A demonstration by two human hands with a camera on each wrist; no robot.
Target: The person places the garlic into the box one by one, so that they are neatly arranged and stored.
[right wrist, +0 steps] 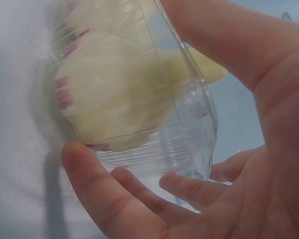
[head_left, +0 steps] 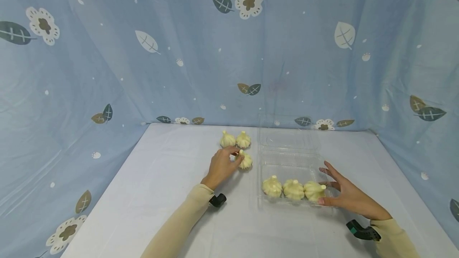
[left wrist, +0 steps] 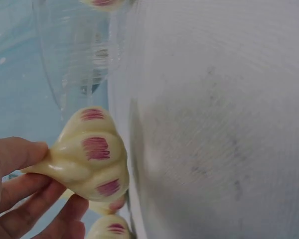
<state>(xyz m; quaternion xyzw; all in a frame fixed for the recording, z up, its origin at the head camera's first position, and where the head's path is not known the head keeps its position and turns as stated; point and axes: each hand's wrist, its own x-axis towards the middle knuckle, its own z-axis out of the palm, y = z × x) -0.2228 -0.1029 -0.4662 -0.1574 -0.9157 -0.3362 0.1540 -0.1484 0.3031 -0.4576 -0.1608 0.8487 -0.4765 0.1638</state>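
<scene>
My left hand (head_left: pixel 223 166) pinches the stem of a pale yellow garlic bulb (head_left: pixel 246 162), low over the white table. The left wrist view shows thumb and fingertips on that stem, and purple streaks across the bulb (left wrist: pixel 92 154). Behind it, two more garlic bulbs (head_left: pixel 235 140) sit side by side. On the right, my right hand (head_left: pixel 349 196) holds the near right corner of a clear plastic clamshell box (head_left: pixel 290 165), fingers spread along its wall. Three garlic bulbs (head_left: pixel 293 189) fill the box's front row; one (right wrist: pixel 104 84) shows through the plastic in the right wrist view.
The box's clear lid (head_left: pixel 287 136) lies folded back toward the blue patterned curtain (head_left: pixel 201 71), which surrounds the white table (head_left: pixel 172 162) at the back and both sides. A black wrist strap (head_left: pixel 363 232) is on the right forearm.
</scene>
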